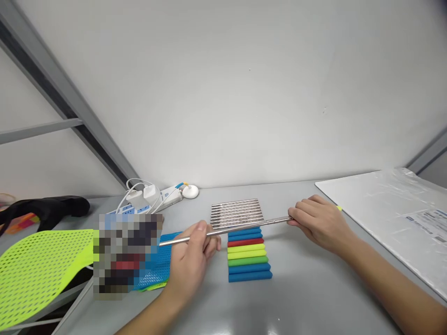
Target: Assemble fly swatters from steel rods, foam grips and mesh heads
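A thin silver telescopic metal rod [240, 228] lies slantwise across both hands above the table. My left hand [186, 265] is closed on its left part, the thumb pressed along it. At the right end, my right hand [319, 225] pinches the rod with its fingers and covers the tip. Below the rod is a row of coloured tube-like grips [247, 260] in blue, red, yellow and green. Behind it, several similar silver rods [235, 213] lie side by side. Blue perforated swatter heads [159, 265] lie left of my left hand, partly hidden.
A yellow-green perforated piece [45, 270] juts in at the left, beside a pixelated patch [127, 258]. Power strips [167, 197] with white plugs and a round white device [190, 191] stand by the wall. A plastic-wrapped white board [391, 218] lies at right.
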`<action>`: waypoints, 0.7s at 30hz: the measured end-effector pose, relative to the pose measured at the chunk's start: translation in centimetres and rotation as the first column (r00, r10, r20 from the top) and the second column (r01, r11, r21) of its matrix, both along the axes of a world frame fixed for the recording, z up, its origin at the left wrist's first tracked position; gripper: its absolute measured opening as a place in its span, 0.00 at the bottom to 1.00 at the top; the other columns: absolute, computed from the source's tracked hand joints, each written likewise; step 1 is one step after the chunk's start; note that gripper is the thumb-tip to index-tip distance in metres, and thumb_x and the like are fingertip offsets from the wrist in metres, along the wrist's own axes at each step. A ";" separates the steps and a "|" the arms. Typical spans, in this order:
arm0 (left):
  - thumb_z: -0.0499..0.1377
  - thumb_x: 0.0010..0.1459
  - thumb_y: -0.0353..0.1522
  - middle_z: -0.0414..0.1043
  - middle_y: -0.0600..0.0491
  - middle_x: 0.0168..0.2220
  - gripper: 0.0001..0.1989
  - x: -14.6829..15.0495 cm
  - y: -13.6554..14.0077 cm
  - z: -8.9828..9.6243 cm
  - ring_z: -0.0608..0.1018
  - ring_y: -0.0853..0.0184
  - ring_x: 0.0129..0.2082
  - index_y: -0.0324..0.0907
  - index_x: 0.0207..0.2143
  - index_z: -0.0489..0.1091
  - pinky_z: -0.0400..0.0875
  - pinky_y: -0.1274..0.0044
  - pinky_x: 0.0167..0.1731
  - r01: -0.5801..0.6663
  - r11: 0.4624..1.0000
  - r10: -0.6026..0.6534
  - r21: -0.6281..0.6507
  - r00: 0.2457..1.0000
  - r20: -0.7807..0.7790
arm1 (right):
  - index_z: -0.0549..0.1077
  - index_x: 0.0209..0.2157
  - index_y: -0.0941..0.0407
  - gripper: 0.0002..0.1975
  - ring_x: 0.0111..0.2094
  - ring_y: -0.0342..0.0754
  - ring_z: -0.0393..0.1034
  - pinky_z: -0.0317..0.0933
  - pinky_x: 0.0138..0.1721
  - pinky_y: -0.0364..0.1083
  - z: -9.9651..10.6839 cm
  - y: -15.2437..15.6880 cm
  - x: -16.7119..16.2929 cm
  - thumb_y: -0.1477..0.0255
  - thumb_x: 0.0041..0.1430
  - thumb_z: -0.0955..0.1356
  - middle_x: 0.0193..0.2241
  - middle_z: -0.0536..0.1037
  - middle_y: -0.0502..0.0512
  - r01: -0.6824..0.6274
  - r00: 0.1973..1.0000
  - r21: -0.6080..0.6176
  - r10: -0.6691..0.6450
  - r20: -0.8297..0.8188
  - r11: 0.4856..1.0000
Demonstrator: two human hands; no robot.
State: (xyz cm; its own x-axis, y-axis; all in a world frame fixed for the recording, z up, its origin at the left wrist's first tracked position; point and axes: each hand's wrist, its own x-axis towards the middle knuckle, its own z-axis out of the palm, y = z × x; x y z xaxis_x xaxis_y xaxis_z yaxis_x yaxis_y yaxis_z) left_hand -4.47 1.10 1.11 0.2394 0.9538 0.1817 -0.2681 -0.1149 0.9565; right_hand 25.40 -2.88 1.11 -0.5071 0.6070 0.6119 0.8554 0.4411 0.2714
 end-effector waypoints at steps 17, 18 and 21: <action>0.47 0.68 0.43 0.59 0.57 0.17 0.24 1.0 -1.6 -1.9 0.64 0.69 0.21 0.43 0.20 0.58 0.62 0.75 0.29 0.272 0.962 -0.261 0.024 0.940 -0.218 | 0.70 0.41 0.58 0.09 0.23 0.44 0.51 0.42 0.27 0.46 -0.5 -2.2 -6.6 0.68 0.68 0.62 0.21 0.64 0.47 -0.085 0.994 0.011 0.085 -0.068 0.996; 0.47 0.68 0.43 0.60 0.57 0.18 0.24 1.1 -1.7 -1.8 0.64 0.69 0.22 0.43 0.20 0.58 0.60 0.75 0.28 0.307 0.951 -0.288 0.029 0.917 -0.276 | 0.71 0.39 0.58 0.09 0.22 0.44 0.51 0.41 0.26 0.46 -0.6 -2.4 -7.1 0.68 0.68 0.63 0.21 0.64 0.47 -0.086 0.994 0.014 0.087 -0.072 0.996; 0.47 0.68 0.44 0.61 0.57 0.18 0.25 1.1 -1.9 -0.9 0.64 0.70 0.22 0.42 0.20 0.58 0.58 0.76 0.26 0.375 0.926 -0.325 0.040 0.848 -0.418 | 0.68 0.31 0.57 0.10 0.22 0.43 0.49 0.39 0.26 0.47 -0.9 -2.5 -8.4 0.71 0.68 0.63 0.20 0.63 0.46 -0.087 0.992 -0.005 0.086 -0.092 0.996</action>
State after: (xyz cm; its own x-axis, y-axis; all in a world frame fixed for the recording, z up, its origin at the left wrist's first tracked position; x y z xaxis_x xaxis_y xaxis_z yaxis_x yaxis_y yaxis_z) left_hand -3.38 -0.76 0.18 0.6285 0.7709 0.1032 0.0877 -0.2020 0.9754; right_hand 17.04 -5.37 0.21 -0.4997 0.5688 0.6533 0.8352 0.5163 0.1893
